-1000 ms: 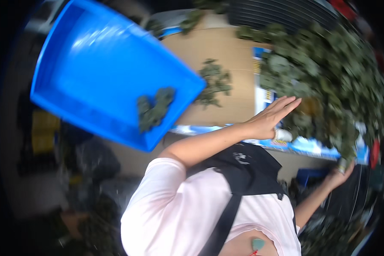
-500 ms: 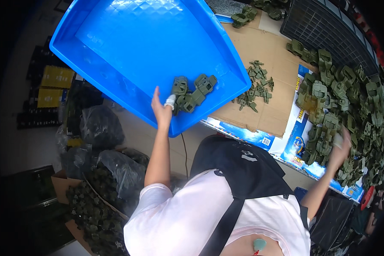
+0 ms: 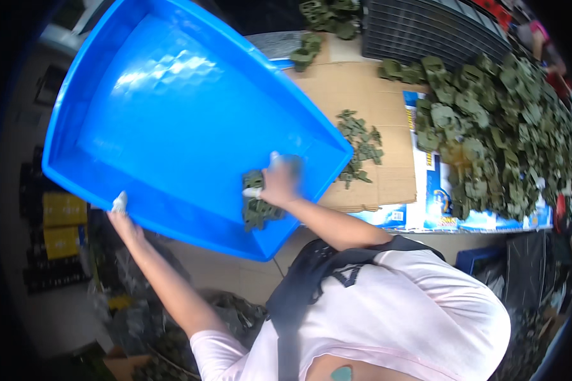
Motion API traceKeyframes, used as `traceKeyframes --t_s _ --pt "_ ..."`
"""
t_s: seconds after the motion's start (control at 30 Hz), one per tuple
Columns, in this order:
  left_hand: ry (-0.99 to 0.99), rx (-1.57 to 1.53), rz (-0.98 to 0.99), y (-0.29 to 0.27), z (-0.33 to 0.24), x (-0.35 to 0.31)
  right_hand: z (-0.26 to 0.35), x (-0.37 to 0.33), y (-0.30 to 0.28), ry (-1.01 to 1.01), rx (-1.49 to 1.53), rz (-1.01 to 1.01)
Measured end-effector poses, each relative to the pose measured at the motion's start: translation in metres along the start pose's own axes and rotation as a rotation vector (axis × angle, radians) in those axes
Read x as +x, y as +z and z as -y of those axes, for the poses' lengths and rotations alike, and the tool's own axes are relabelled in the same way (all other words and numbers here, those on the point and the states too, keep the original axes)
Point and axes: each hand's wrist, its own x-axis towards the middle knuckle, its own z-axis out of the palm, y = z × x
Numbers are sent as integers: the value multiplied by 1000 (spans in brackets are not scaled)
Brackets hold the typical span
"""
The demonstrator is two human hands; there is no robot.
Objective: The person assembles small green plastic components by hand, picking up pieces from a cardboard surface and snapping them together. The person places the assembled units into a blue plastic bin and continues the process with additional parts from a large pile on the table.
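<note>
A large blue plastic tub (image 3: 171, 120) slants across the left and middle. My left hand (image 3: 126, 225) grips its near-left rim, with a white-covered fingertip over the edge. Inside the tub's near-right corner is my right hand (image 3: 279, 184), with white coverings on its thumb and a finger. It closes on an olive-green plastic toy vehicle part (image 3: 292, 166), which is smeared by motion. Beneath and beside that hand lie more green toy vehicle parts (image 3: 254, 213) on the tub's floor, partly hidden by it.
On the table right of the tub, a cardboard sheet (image 3: 394, 171) bears small green pieces (image 3: 362, 143). A big heap of green vehicle parts (image 3: 483, 133) covers the table's right side. Behind stands a black crate (image 3: 426, 35). Yellow boxes (image 3: 63, 209) sit at far left.
My right hand has come from the heap at the right into the tub with a green part. My left hand has left the parts in the tub for its near-left rim.
</note>
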Motion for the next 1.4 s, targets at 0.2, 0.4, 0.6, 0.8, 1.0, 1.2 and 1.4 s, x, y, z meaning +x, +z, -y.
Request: traceKeyframes --t_s 0.2,0.4,0.6,0.8,1.0,1.2,1.4 --pt "140 -86 -131 35 -35 -71 -2 3 -30 26 -146 286" --pt "250 -69 -392 61 -70 -162 -72 -19 -39 -322 113 129" --pt "501 71 -562 25 -123 -209 -100 -52 -99 -548 339 -383" --pt "689 403 -853 -32 -179 -251 -164 -67 -141 -138 717 -524" --pt "758 644 -1001 -119 -225 -295 -262 -75 -162 -42 566 -703" --pt "408 1080 -1106 -173 -127 -254 -284 -73 -161 -154 524 -714" --pt "209 1342 -849 -312 98 -190 -302 -72 -156 34 21 -936"
